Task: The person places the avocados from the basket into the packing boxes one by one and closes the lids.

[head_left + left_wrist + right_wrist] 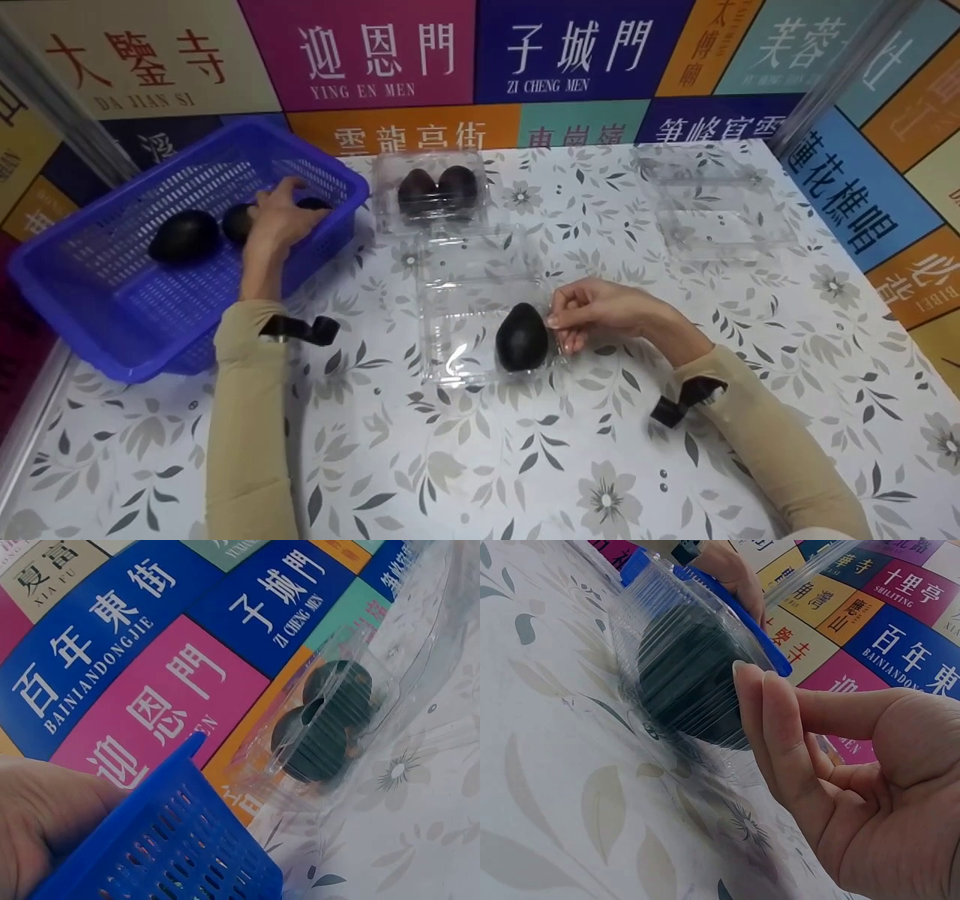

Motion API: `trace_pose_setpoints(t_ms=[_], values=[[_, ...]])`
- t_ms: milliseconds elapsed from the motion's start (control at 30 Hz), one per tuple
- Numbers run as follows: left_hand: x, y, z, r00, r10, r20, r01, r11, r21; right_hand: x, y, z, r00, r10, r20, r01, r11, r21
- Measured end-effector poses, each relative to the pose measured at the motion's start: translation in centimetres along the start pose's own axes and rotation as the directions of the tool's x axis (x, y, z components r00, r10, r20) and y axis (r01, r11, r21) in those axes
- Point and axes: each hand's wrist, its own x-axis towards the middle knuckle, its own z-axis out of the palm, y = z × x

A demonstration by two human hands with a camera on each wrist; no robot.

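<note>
My left hand (pixel 279 217) reaches down into a blue plastic basket (pixel 127 371). Thumb and fingers are spread around a dark avocado (pixel 313 203) by the right end wall; whether they grip it I cannot tell. Two more avocados, one of them whole in view (pixel 185 236), lie left of and partly under this hand. With thumb and fingertips, my right hand (pixel 600 309) pinches the right edge of an open clear plastic clamshell (pixel 461 341). One black avocado (pixel 523 337) lies in its right half, beside the fingertips. In the right wrist view the ribbed clear wall covers this avocado (pixel 690 675).
Behind the open clamshell stands a closed one (pixel 386 217) with two dark avocados (pixel 437 190) inside. Another open clamshell (pixel 720 225) lies at the back right. A flower-patterned cloth (pixel 420 465) covers the table, and printed panels (pixel 360 52) wall its back and sides.
</note>
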Motion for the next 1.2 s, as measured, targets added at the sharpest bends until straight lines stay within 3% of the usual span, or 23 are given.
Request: trace_pose_setpoints(t_ms=[433,833,1033,1200], values=[[0.9,0.1,-0.3,0.994,-0.037,0.104,0.025,0.993,0.118,0.1,0.2,-0.1,1.0,-0.005,0.001,0.005,1.0,-0.001],[1.1,-0.2,-0.4,0.992,0.059,0.114,-0.077,0.985,0.156,0.1,0.2,-0.1,1.0,-0.002,-0.01,0.002,1.0,-0.025],[1.2,-0.2,-0.4,0.988,0.043,0.151,-0.067,0.985,0.157,0.0,0.1,-0.1,1.0,-0.006,-0.009,0.006,0.999,-0.032],[1.1,-0.3,-0.3,0.993,0.054,0.104,-0.069,0.987,0.146,0.0,0.0,0.0,1.0,-0.005,-0.006,0.004,1.0,-0.024]])
